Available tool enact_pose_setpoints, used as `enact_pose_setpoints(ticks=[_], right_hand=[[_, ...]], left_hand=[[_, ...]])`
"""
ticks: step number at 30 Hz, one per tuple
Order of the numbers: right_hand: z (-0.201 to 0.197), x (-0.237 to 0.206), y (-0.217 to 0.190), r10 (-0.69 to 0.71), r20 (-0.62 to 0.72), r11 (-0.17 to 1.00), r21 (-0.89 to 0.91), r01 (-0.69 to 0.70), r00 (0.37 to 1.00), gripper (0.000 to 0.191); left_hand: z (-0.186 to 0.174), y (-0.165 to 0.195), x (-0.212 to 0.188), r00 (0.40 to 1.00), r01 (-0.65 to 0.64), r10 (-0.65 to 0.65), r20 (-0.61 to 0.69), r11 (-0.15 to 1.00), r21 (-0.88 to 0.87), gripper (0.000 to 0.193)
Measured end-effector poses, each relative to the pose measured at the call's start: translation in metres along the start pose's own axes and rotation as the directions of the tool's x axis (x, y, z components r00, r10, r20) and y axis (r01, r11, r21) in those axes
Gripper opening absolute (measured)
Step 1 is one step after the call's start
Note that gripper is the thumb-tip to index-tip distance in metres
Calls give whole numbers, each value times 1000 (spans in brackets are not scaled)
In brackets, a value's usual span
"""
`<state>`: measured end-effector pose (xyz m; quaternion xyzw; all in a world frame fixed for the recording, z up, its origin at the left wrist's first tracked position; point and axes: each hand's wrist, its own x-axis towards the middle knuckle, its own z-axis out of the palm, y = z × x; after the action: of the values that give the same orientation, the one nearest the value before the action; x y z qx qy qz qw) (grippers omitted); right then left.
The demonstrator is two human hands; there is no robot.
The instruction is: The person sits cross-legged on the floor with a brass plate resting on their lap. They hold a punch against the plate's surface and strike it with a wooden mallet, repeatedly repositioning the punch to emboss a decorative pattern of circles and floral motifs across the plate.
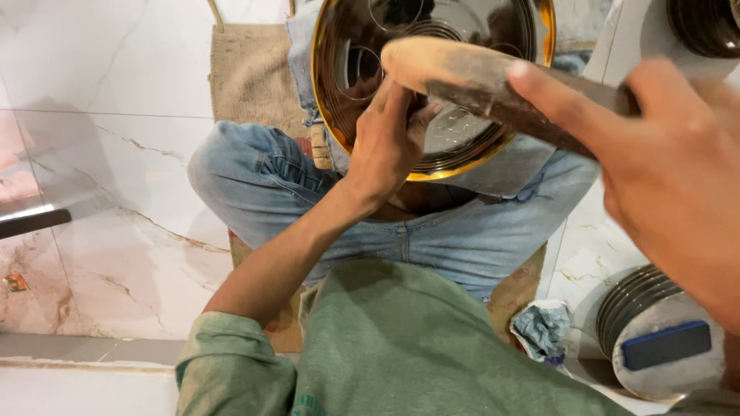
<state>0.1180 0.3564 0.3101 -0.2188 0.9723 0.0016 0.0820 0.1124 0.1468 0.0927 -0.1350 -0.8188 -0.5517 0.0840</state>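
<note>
Here, the left hand (389, 142) is gripping the near rim of a round metal plate (462, 131) w/ gold edge, fingers curled over the edge, plate sitting tilted on the lap at far centre. Right hand (671, 177) is closing round a wooden mallet (470, 81), its pale rounded head hanging over the plate's face; can't tell if touching. Person is sitting cross-legged in jeans (262, 181) on a burlap mat (247, 73). Stack of plates (628, 296) w/ blue block (667, 344) lying near right, crumpled cloth (543, 330) beside it.
</note>
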Motion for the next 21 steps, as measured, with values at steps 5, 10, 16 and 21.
enact_pose_setpoints(ticks=[5, 10, 16, 21], right_hand=[[62, -23, 8, 187, -436, 802, 585, 119, 880, 56], [122, -61, 43, 424, -229, 543, 838, -43, 876, 43], [123, -72, 65, 660, -40, 217, 966, -139, 750, 33], [131, -83, 56, 484, -166, 706, 655, -271, 859, 74]], left_hand=[[-1, -13, 34, 944, -237, 276, 183, 949, -209, 50], [-3, -11, 60, 835, -243, 273, 477, 962, -125, 55], [-8, -3, 62, 818, -234, 265, 510, 964, -126, 51], [-4, -2, 69, 729, -337, 347, 590, 932, -132, 50]])
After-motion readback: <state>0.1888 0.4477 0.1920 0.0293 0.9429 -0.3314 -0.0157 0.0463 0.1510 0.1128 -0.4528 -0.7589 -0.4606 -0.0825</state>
